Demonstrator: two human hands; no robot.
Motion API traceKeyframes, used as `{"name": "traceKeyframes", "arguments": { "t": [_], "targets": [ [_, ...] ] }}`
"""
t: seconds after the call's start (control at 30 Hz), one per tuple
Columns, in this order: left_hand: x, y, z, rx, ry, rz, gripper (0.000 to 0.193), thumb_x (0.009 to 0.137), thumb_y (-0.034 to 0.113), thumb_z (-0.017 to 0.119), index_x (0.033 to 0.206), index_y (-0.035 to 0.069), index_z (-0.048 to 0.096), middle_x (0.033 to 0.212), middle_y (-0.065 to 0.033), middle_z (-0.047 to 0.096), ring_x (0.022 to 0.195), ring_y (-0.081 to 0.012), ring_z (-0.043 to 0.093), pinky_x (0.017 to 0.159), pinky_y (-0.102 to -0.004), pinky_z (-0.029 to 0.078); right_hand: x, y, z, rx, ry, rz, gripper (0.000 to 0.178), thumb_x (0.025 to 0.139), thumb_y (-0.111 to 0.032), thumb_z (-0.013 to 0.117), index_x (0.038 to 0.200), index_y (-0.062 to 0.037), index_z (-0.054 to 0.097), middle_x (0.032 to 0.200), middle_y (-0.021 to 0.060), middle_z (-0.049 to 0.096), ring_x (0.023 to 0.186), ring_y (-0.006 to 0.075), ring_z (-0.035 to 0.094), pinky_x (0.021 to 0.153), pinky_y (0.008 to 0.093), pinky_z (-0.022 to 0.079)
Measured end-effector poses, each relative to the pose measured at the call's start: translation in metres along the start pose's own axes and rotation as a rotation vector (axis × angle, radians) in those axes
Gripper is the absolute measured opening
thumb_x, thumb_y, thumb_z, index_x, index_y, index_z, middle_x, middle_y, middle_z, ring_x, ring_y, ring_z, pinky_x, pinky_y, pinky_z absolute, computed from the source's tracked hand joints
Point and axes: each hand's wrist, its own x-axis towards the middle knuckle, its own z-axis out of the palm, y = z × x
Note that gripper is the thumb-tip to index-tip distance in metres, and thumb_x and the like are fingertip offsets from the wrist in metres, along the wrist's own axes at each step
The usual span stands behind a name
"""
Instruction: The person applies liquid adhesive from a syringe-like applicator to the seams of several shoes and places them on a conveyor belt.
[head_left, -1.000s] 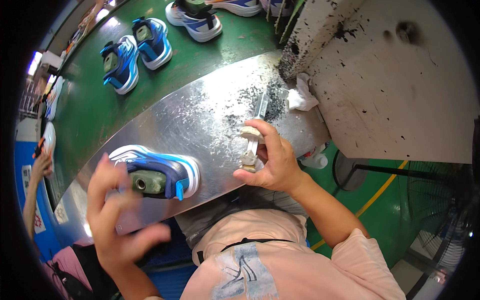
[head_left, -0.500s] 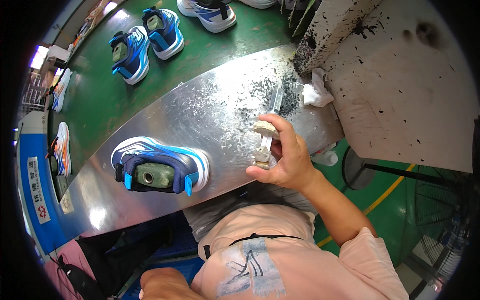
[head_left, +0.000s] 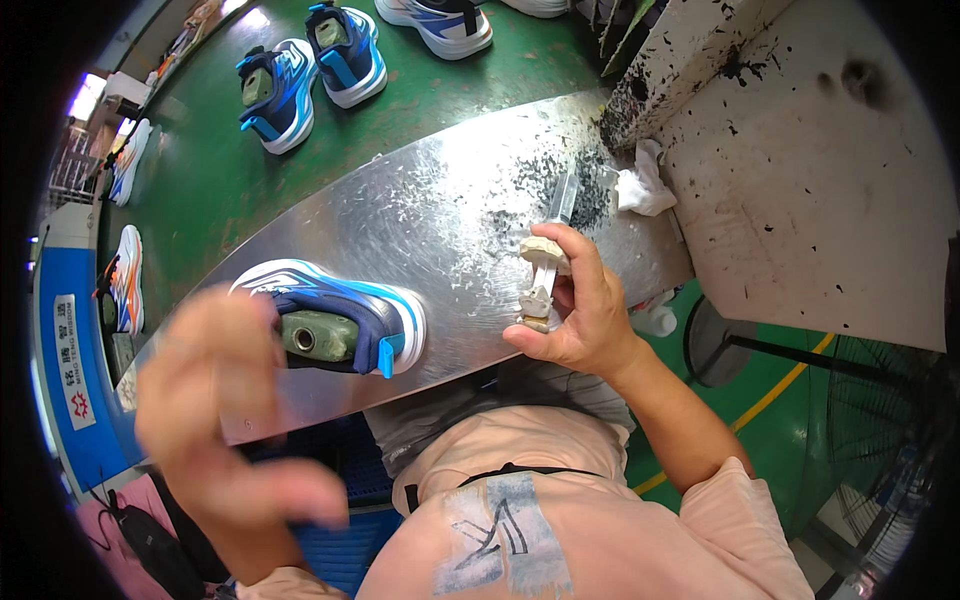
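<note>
My right hand [head_left: 585, 305] is closed around a syringe [head_left: 545, 275] above the metal tabletop. The syringe has a clear barrel, a white plunger and beige, lumpy wrapping at its flange and end. Its barrel points away from me, fingers near the flange, thumb by the plunger end. My left hand [head_left: 215, 400] is raised at the left, blurred, with thumb and fingers apart and nothing seen between them. It covers part of a blue and white sneaker [head_left: 385, 310] lying on the metal tabletop. A green shoe last [head_left: 325, 336] with a round hole fills the sneaker's opening.
Several more sneakers [head_left: 345, 60] stand on the green surface [head_left: 210, 190] beyond the metal tabletop [head_left: 400, 190]. A crumpled white cloth [head_left: 645, 185] lies beside a stained pale panel [head_left: 790, 190]. Dark and white flecks litter the tabletop. A fan [head_left: 885, 410] stands on the right.
My left hand has come up from the lower edge and now passes in front of the sneaker. My right hand still holds the syringe in nearly the same place.
</note>
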Motion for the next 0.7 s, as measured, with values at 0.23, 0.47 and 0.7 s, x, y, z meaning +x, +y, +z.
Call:
{"name": "traceKeyframes", "arguments": {
  "t": [0.23,0.47,0.7],
  "targets": [
    [-0.003,-0.051,0.002,0.224,-0.324,-0.21,0.065,0.044,0.015,0.086,0.104,0.004,0.064,0.107,-0.0144,0.065,0.1,-0.0352,0.061,0.088,-0.0396,0.049,0.004,-0.013,-0.003,0.155,-0.054,0.17,0.084,0.069,-0.04,0.081,0.132,-0.0061,0.038,0.099,0.0093,0.06,0.071,0.0133,0.057,0.063,0.026,0.049],
    [-0.065,-0.017,0.023,0.437,0.01,-0.076,0.052,0.05,0.006,0.072,0.101,0.0,0.065,0.103,-0.0144,0.066,0.093,-0.0312,0.063,0.081,-0.0406,0.051,-0.011,-0.021,-0.015,0.091,-0.207,0.285,0.081,0.071,-0.043,0.079,0.132,-0.0076,0.039,0.088,0.0024,0.058,0.062,0.0091,0.046,0.056,0.0223,0.039],
    [-0.105,-0.008,0.046,0.546,0.207,-0.037,0.022,0.072,0.007,0.063,0.092,0.0,0.068,0.098,-0.0136,0.068,0.088,-0.0271,0.066,0.082,-0.0368,0.054,-0.015,-0.055,-0.026,0.118,-0.25,0.413,0.079,0.071,-0.037,0.078,0.131,-0.0037,0.04,0.091,0.0015,0.056,0.07,0.0076,0.051,0.06,0.0203,0.041]
  ]
}}
